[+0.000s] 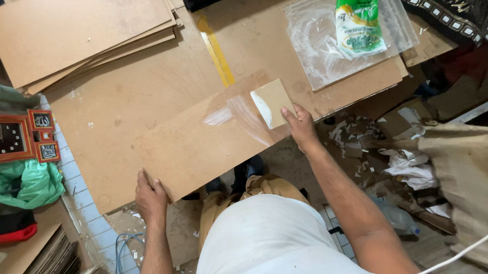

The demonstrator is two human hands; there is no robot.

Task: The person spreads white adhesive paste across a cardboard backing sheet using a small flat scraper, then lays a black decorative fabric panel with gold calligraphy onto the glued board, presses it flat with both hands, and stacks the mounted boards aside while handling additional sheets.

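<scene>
At the far left of the frame a red-framed clock point(5, 139) lies on its back, with a green plastic bag point(24, 181) just below it. In the upper left a stack of brown fibreboard sheets point(78, 28) rests on the larger board that serves as the work surface point(119, 104).

Low in the frame, left of centre, the left hand point(151, 196) grips the near lower corner of a long narrow board point(205, 138). The thumb lies on top of the board and the fingers are curled under the edge, so the hand is closed on it.

The board's long axis runs diagonally, from the left hand at lower left up toward the centre right. Its lower end overhangs the work surface, above the person's lap.

At the upper end a small square panel point(275, 103) lies on the board, beside smears of white glue point(239, 112). The right hand point(301, 128) lies just below and to the right of this panel. Its fingers are extended and fairly flat, with the fingertips touching the panel's lower right edge; it presses rather than grasps. The right hand is much the nearer to the panel.

Further right, in the upper part of the frame, a green and white packet point(359, 24) lies on clear plastic sleeves point(313, 52). Scraps of paper and board point(413, 161) litter the floor at the right.
</scene>
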